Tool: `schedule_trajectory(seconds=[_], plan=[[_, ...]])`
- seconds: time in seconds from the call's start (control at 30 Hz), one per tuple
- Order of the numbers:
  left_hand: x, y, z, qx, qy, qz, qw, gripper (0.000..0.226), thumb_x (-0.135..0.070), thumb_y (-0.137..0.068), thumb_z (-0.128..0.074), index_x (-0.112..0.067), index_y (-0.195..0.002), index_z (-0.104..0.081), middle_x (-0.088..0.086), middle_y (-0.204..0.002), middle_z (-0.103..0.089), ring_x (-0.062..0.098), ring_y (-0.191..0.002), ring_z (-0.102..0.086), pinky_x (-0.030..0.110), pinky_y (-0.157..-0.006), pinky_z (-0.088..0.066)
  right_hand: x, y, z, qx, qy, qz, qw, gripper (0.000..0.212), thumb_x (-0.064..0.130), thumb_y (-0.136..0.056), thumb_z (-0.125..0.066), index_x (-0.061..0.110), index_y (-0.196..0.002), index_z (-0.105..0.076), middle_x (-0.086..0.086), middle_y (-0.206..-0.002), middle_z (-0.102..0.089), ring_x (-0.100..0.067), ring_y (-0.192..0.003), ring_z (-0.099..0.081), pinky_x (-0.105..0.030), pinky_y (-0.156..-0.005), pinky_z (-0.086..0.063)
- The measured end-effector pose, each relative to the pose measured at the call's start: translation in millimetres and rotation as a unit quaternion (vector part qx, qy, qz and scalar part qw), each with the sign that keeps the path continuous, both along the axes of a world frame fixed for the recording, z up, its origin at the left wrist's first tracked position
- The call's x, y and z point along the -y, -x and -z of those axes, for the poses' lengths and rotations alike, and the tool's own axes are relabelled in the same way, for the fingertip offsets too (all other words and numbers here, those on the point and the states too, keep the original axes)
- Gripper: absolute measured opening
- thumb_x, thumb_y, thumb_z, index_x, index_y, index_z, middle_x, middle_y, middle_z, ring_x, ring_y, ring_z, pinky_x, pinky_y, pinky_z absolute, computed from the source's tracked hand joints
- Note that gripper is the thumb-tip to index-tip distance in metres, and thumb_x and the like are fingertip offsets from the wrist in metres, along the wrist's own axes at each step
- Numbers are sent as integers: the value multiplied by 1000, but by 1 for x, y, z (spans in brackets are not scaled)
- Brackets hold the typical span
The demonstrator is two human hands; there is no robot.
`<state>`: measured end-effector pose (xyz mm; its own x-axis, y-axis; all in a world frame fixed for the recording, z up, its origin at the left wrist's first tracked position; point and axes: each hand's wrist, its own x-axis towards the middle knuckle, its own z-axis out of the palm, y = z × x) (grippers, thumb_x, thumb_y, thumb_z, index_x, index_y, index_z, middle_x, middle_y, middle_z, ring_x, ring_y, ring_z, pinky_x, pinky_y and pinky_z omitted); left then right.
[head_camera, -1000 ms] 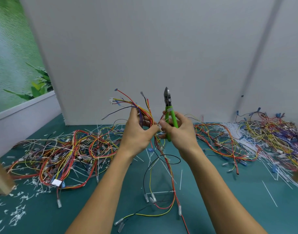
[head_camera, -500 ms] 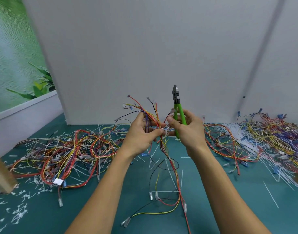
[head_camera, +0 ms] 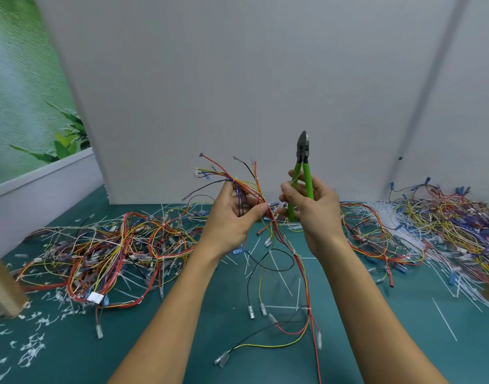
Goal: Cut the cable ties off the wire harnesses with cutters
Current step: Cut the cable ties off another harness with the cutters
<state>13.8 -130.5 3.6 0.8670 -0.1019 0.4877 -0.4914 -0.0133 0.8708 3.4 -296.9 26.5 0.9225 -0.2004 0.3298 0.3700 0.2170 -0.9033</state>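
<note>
Green plastic sleeves cover the two handles of the cutters (head_camera: 302,173), which I hold upright in my right hand (head_camera: 312,209): the long axis runs nearly straight up, the dark steel nose pointing at the grey partition wall (head_camera: 237,79) and the handle ends poking out below my palm. The blades look shut or nearly so, while the handles spread a little apart where my fingers wrap around them.

My left hand (head_camera: 232,217) is pinched narrow on the wire harness (head_camera: 265,214), thumb against fingertips, just beside the cutters but not touching them. Above the pinch the thin insulated wires fan up and to the left in red, yellow, orange, black and blue, several ending in small clear or white terminals. A pale cable tie (head_camera: 234,179) binds them near the top of the fan. Below my hand the bundle hangs down to the teal desk (head_camera: 182,342), trailing towards me in loose loops with clear-sleeved connectors at the ends.

On the matte desk, a tangled heap of harnesses (head_camera: 113,253) lies to the left and another heap (head_camera: 437,217) to the right, with thin white cut ties (head_camera: 279,275) strewn between them.
</note>
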Motion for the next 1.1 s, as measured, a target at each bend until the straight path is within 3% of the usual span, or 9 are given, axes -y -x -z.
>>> schedule_trajectory(seconds=[0.13, 0.33, 0.4, 0.47, 0.57, 0.67, 0.83, 0.97, 1.1], plan=[[3, 1, 0, 0, 22, 32, 999, 33, -13, -84, -80, -24, -101, -54, -4, -102, -76, 17, -85, -75, 19, -64, -55, 2, -1, 0, -25, -46, -26, 998, 22, 4, -93, -73, 12, -113, -70, -1, -87, -67, -12, -71, -67, -34, -64, -61], [-3, -3, 0, -12, 38, 4, 999, 35, -9, -80, -83, -21, -98, -55, -4, -80, -71, 14, -73, -72, 19, -65, -54, 15, -7, 0, -31, -69, 8, 997, 23, 5, -95, -70, 15, -116, -68, -2, -92, -66, -14, -78, -65, -35, -67, -61], [-6, -4, -2, -4, 40, -4, 999, 35, -8, -81, -81, -21, -99, -54, -5, -80, -72, 15, -72, -72, 18, -63, -54, 21, -12, 3, -36, 9, 76, 996, 24, 5, -99, -65, 16, -120, -65, 1, -96, -68, -14, -80, -64, -35, -71, -61], [-8, -5, -3, 2, 51, -16, 999, 35, -7, -82, -81, -22, -100, -54, -4, -82, -73, 16, -73, -73, 19, -61, -54, 29, -16, 8, -51, 147, 126, 980, 27, 7, -100, -60, 17, -125, -60, -1, -104, -68, -15, -82, -62, -37, -73, -58], [-13, -7, -5, 10, 64, -33, 997, 36, -5, -81, -80, -21, -101, -54, -5, -81, -71, 15, -72, -71, 21, -60, -55, 38, -20, 13, -105, 351, 92, 926, 39, 5, -94, -57, 16, -131, -58, -7, -116, -66, -22, -92, -63, -35, -80, -51], [-20, -10, -5, 10, 65, -48, 997, 36, -6, -81, -81, -24, -100, -55, -7, -81, -70, 21, -75, -73, 27, -66, -58, 44, -17, 13, -144, 473, 39, 868, 47, 3, -88, -55, 17, -133, -58, -10, -117, -65, -29, -98, -63, -38, -86, -54], [-27, -12, -4, 11, 66, -67, 995, 34, -6, -83, -79, -20, -103, -56, -3, -85, -72, 32, -84, -74, 35, -73, -61, 53, -6, 7, -131, 570, -33, 810, 54, 6, -90, -59, 27, -138, -51, -4, -126, -59, -23, -101, -60, -31, -85, -45], [-29, -11, -4, 4, 53, -72, 996, 33, -6, -84, -78, -21, -103, -56, -3, -87, -73, 26, -84, -75, 31, -74, -61, 47, -1, 4, -94, 571, -81, 812, 52, 6, -90, -60, 29, -136, -52, 2, -123, -59, -8, -89, -57, -29, -74, -44], [-28, -11, -4, -1, 43, -65, 997, 34, -7, -84, -79, -24, -102, -56, -5, -88, -74, 23, -84, -75, 34, -77, -62, 43, 3, 1, -70, 563, -99, 817, 49, 10, -90, -63, 35, -131, -54, 6, -117, -61, -22, -94, -62, -39, -86, -50]])
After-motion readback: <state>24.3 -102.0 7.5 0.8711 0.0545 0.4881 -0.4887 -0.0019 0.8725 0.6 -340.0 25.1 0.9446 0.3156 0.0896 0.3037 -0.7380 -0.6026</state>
